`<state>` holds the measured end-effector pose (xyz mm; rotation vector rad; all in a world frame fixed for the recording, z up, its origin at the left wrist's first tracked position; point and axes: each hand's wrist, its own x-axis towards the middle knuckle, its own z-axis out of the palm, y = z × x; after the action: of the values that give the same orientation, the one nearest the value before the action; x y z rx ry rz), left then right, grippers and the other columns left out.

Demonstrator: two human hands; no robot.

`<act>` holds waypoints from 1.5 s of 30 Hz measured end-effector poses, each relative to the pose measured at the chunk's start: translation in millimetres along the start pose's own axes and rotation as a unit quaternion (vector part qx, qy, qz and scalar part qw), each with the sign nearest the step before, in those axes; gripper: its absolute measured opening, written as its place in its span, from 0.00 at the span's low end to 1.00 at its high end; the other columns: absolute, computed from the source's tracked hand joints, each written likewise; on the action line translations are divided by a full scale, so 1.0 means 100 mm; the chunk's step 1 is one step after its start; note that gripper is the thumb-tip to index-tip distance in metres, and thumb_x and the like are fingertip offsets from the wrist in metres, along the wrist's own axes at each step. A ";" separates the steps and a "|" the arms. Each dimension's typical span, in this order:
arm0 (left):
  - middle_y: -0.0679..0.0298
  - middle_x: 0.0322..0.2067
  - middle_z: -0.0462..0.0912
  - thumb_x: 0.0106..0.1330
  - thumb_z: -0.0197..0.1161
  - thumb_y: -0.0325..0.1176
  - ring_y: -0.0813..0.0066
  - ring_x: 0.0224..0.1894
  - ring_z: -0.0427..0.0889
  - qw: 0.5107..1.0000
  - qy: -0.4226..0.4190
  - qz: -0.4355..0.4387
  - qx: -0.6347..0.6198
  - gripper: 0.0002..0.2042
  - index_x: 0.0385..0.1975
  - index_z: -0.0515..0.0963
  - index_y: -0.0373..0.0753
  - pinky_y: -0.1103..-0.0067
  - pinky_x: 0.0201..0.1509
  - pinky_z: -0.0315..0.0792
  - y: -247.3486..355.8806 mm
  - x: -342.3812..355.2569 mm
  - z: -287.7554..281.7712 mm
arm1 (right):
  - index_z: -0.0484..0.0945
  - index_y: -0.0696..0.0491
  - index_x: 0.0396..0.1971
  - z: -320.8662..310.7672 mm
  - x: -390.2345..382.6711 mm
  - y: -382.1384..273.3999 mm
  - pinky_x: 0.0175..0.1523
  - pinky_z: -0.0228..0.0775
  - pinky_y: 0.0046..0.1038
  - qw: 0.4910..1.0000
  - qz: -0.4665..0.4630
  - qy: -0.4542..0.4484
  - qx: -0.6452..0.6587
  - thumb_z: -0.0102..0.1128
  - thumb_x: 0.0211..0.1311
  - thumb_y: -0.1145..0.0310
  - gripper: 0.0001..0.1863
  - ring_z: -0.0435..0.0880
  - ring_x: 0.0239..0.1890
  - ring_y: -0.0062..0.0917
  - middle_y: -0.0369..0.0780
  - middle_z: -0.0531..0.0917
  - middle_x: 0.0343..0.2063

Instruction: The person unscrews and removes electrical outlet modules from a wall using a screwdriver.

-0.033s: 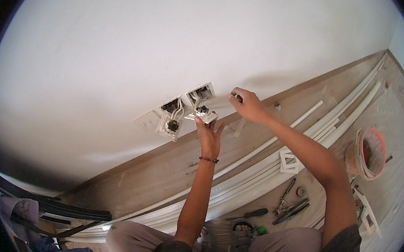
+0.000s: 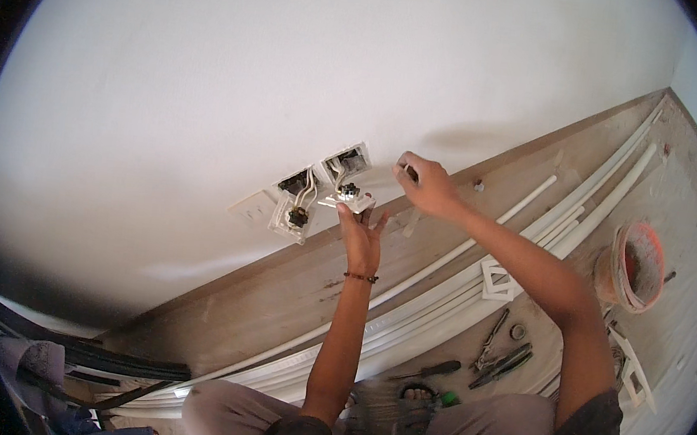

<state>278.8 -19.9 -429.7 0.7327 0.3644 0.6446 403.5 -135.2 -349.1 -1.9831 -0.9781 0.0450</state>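
Note:
My left hand (image 2: 358,237) holds a white wall socket (image 2: 353,204) from below, its back with the black terminal block facing up. White wires run from it into the right-hand wall box (image 2: 345,163), which sits open in the wall. To the left, a second wall socket (image 2: 290,217) hangs by its wires from the other open wall box (image 2: 295,183). Off to the right of the boxes, my right hand (image 2: 425,181) is raised in front of the wall, apart from the socket. Its fingers are curled together; whatever they may pinch is too small to make out.
Long white pipes (image 2: 433,295) lie along the wall base. White square frames (image 2: 497,280) rest on them. Nearer me are a screwdriver (image 2: 430,369), pliers (image 2: 501,366) and a tape roll (image 2: 518,332). An orange-rimmed bucket (image 2: 606,277) stands right; black tubing (image 2: 80,353) lies left.

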 end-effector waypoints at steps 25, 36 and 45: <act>0.61 0.52 0.75 0.69 0.52 0.25 0.71 0.56 0.74 0.983 -0.050 0.168 -0.048 0.23 0.65 0.62 0.36 0.73 0.61 0.71 -0.06 -0.25 -0.12 | 0.42 0.65 0.71 0.78 -0.30 -0.88 0.73 0.47 0.50 0.959 -0.113 0.066 -0.252 0.72 0.49 0.51 0.60 0.56 0.69 0.54 0.62 0.57 0.65; 0.63 0.46 0.74 0.54 0.53 0.23 0.73 0.50 0.74 0.988 -0.097 0.112 0.052 0.30 0.63 0.67 0.36 0.76 0.55 0.71 0.36 -0.29 -0.23 | 0.52 0.63 0.66 0.75 -0.16 -0.76 0.62 0.64 0.44 0.978 -0.053 0.081 -0.183 0.78 0.43 0.59 0.55 0.72 0.58 0.49 0.57 0.70 0.56; 0.50 0.49 0.72 0.56 0.66 0.35 0.58 0.53 0.74 0.886 -0.038 0.219 0.408 0.32 0.63 0.68 0.38 0.70 0.57 0.70 0.74 -0.63 0.22 | 0.67 0.60 0.50 0.73 -0.01 -0.39 0.44 0.74 0.36 0.998 0.048 0.010 0.045 0.68 0.58 0.57 0.29 0.82 0.38 0.33 0.46 0.82 0.37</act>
<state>212.6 -30.4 -355.8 1.6787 0.4005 0.8900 350.2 -73.2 -364.8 -1.9421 -0.8538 0.1197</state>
